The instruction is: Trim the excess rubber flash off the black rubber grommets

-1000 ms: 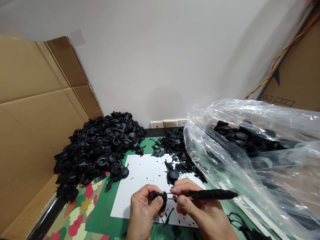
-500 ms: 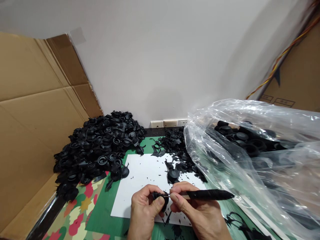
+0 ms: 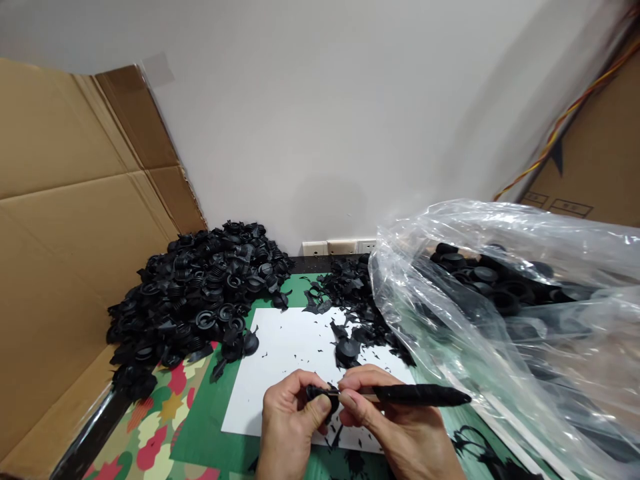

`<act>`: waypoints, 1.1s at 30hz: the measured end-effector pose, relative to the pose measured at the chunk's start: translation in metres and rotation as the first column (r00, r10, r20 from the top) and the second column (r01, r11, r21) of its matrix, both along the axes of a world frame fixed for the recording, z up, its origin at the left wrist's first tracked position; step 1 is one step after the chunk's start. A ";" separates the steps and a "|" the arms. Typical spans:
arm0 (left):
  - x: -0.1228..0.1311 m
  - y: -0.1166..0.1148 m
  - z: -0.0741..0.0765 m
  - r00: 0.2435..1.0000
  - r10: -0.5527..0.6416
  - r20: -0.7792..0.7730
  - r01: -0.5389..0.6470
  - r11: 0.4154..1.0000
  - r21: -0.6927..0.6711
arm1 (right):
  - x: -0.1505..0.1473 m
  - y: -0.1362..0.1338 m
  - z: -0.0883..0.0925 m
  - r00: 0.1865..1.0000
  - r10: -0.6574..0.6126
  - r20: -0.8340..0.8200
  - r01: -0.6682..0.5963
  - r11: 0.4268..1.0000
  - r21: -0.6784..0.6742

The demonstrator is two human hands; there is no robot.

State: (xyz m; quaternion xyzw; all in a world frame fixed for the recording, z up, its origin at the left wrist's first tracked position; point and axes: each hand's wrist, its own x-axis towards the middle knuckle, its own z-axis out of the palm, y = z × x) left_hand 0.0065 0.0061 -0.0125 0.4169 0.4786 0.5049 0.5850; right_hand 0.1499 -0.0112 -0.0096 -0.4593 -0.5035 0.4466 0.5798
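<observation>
Low over a white sheet (image 3: 280,353), my left hand (image 3: 289,420) pinches a small black rubber part (image 3: 330,403) between thumb and fingers, which hide much of it. My right hand (image 3: 395,417) is closed around a slim hand tool (image 3: 425,394) with a black-wrapped handle. The tool's thin metal end meets the rubber part near my left thumb; its exact kind cannot be made out. Just beyond my hands lies another black rubber piece (image 3: 347,350) with ragged flaps. Small black scraps are scattered over the sheet.
A large heap of black rubber parts (image 3: 200,293) stands at the left beside a cardboard box (image 3: 65,200). Black trimmings (image 3: 357,287) are piled behind the sheet. On the right, a clear plastic bag (image 3: 450,347) holds round black parts. Wall sockets (image 3: 340,248) sit at the back.
The tool's handle has tipped slightly downward in my right hand. The rubber part has turned a little in my left hand. Both grips are kept.
</observation>
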 end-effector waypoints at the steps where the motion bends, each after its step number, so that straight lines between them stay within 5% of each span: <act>1: 0.000 0.000 0.000 1.000 -0.001 0.001 0.001 1.000 -0.001 | 0.000 0.000 0.000 1.000 0.008 0.003 -0.008 1.000 -0.005; 8: 0.000 -0.001 -0.002 0.998 -0.039 -0.044 0.038 0.999 -0.015 | -0.009 -0.003 0.003 1.000 0.005 0.020 -0.007 0.994 0.112; 14: 0.001 -0.002 0.005 0.999 -0.049 -0.023 0.049 0.998 -0.030 | -0.008 0.004 0.007 0.978 -0.163 0.130 0.112 0.938 0.329; 19: 0.004 -0.003 0.014 0.999 0.020 0.047 -0.016 0.996 -0.088 | 0.008 0.008 0.009 0.959 -0.276 0.059 0.272 0.960 0.068; 23: 0.006 -0.003 0.016 0.995 0.042 0.086 -0.031 0.992 -0.122 | 0.008 0.002 0.011 0.988 -0.126 -0.089 0.115 0.986 -0.124; 33: 0.004 -0.002 0.011 0.995 0.018 0.095 -0.005 0.990 -0.139 | -0.006 -0.006 0.010 0.986 -0.058 -0.157 0.042 0.994 -0.100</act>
